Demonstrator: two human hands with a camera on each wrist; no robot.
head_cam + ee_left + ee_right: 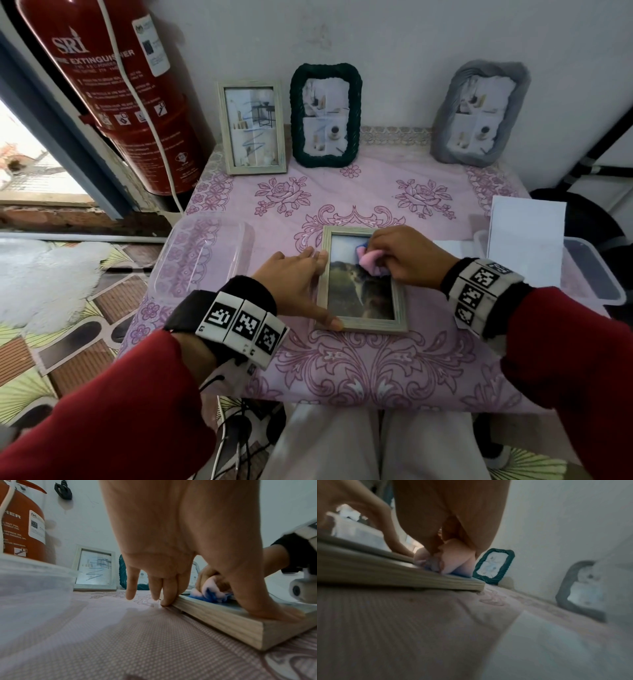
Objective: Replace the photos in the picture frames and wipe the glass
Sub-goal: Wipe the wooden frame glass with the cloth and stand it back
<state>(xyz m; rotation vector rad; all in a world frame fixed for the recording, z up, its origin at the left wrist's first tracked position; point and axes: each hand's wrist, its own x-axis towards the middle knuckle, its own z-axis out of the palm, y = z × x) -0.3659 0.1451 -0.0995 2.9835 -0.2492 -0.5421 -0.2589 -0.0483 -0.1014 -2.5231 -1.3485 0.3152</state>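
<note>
Both hands on wood frame [362,279], flat at table [376,370] centre, long axis running away from person. L hand [294,284] spread, pinning left rail. R hand [407,258] pinches pink cloth [371,262] on upper glass; lower glass lies toward person, R nearer.

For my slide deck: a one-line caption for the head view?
Left hand steadies the flat frame while right hand wipes its glass with a pink cloth.

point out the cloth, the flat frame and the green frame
cloth [370,257], head view, on its pink fold
flat frame [373,325], head view, on its bottom rail
green frame [296,113], head view, on its left side
</note>
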